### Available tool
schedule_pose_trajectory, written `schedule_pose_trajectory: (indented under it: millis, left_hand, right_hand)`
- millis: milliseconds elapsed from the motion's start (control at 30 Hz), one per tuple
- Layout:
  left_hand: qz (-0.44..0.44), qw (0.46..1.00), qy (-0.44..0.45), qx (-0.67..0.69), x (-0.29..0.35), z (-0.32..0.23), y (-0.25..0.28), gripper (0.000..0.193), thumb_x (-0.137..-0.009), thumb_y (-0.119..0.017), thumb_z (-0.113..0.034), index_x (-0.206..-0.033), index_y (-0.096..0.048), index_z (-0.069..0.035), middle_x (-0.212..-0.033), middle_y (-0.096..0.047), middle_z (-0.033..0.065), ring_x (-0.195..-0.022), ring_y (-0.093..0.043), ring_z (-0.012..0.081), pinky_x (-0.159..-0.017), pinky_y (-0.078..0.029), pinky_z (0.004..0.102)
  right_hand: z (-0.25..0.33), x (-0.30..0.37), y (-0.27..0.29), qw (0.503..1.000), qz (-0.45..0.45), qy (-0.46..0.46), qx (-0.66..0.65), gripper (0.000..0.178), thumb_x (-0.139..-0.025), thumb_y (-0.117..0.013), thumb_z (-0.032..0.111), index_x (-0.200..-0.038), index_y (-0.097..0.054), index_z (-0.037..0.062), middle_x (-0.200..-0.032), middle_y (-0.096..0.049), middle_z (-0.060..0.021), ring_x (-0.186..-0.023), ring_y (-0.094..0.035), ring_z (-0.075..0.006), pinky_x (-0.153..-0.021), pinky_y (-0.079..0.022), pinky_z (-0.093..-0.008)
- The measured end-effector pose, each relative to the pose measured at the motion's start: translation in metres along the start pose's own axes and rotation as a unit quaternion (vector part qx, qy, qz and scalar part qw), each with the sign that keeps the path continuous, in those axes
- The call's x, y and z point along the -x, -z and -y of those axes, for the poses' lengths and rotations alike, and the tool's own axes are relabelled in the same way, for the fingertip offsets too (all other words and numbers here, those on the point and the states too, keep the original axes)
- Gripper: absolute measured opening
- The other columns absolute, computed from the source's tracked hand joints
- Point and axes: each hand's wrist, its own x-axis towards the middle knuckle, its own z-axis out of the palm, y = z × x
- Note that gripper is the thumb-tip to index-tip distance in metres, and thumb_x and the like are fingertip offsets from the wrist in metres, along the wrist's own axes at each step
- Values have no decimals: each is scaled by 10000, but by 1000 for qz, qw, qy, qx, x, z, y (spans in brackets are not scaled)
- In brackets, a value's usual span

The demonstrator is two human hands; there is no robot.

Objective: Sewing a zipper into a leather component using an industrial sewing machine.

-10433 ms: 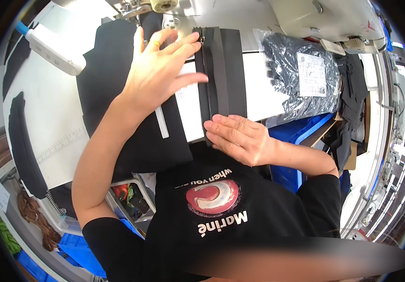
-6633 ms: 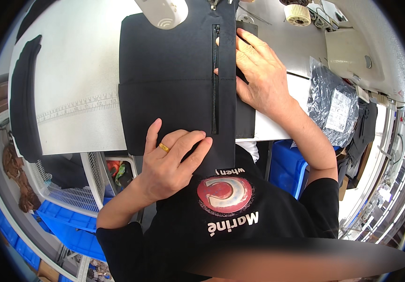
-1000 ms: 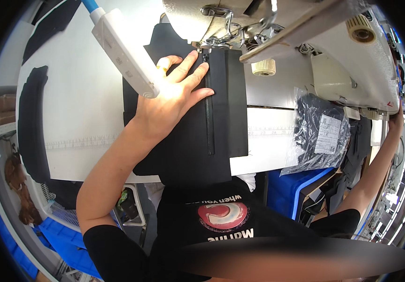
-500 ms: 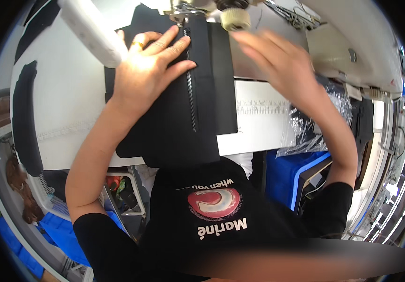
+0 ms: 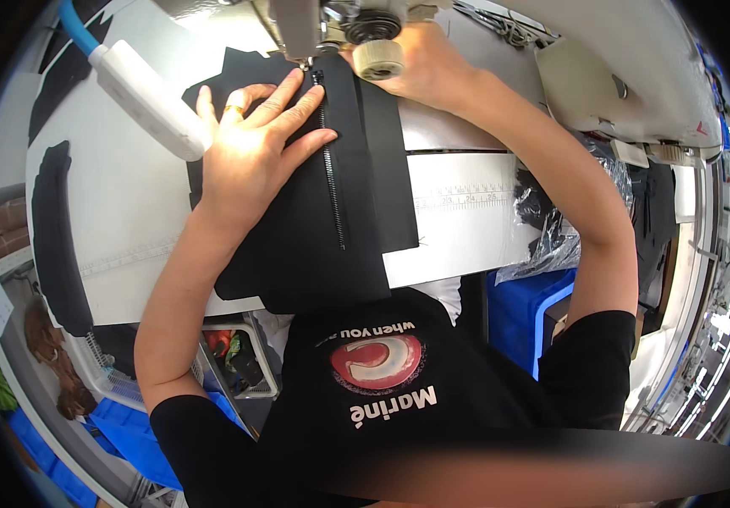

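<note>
My left hand [image 5: 250, 157] lies flat with spread fingers on a piece of black fabric [image 5: 284, 241], a gold ring on one finger. A dark metal-toothed zipper [image 5: 333, 190] runs lengthwise along the fabric, just right of those fingertips. Its far end sits close to the presser foot [image 5: 307, 64] of a sewing machine. My right hand [image 5: 437, 68] reaches in behind the machine's cream round knob [image 5: 379, 61], near the needle area. The knob and machine head hide most of its fingers, so what they hold, if anything, does not show.
A white lamp-like arm [image 5: 149, 102] hangs over the left side of the white table [image 5: 458, 241]. Black fabric strips [image 5: 60, 237] lie at the left edge. Clear plastic with dark contents [image 5: 542, 229] rests at right, above a blue bin [image 5: 526, 305]. A white basket [image 5: 259, 356] stands below.
My right hand has moved left, from beside the knob to behind it near the needle. My left hand stays flat on the fabric. The whole view has shifted slightly.
</note>
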Motion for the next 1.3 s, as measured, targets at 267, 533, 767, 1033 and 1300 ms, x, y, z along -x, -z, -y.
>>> schedule_pose_trajectory:
  millis: [267,533,767,1033,1300]
  left_hand:
    - [-21,1000,-8,5,0,-2,-1,440,-726,-757,-400,-1084,-708,-148,-1170,-670,7,-949,-596,205,-978,-381,523]
    - [-19,999,0,47,-3,-4,1,446,-701,-780,-341,-1069,-709,-99,-1149,-673,68,-942,-595,239,-789,-517,336]
    - [-46,997,-5,59,0,-2,-2,445,-691,-782,-347,-1050,-710,-94,-1112,-687,74,-940,-610,255,-757,-527,346]
    - [-39,998,3,57,0,-2,-1,451,-690,-792,-339,-1062,-706,-98,-1126,-684,59,-945,-613,245,-751,-536,336]
    - [-41,998,1,49,0,-3,-1,463,-692,-797,-340,-1078,-699,-105,-1127,-683,49,-954,-613,243,-768,-534,336]
  right_hand:
    - [22,20,24,878,24,-244,-412,134,-842,-621,139,-794,-629,14,-741,-606,-18,-722,-598,-108,-655,-465,-258]
    - [39,-3,23,527,7,-422,-737,188,-943,-495,162,-883,-562,-3,-775,-584,-60,-534,-492,-97,-492,-387,-230]
    - [7,29,78,719,135,-449,-513,151,-929,-490,139,-893,-550,5,-772,-564,-32,-561,-486,-78,-534,-408,-235]
    - [44,93,192,981,-56,-162,86,326,-844,-675,125,-1140,-619,0,-1061,-690,-119,-1049,-642,-263,-883,-504,-373]
    - [-195,300,411,606,-369,-704,-30,402,-875,-708,257,-1142,-633,-34,-1137,-645,-102,-967,-636,-186,-852,-499,-311]
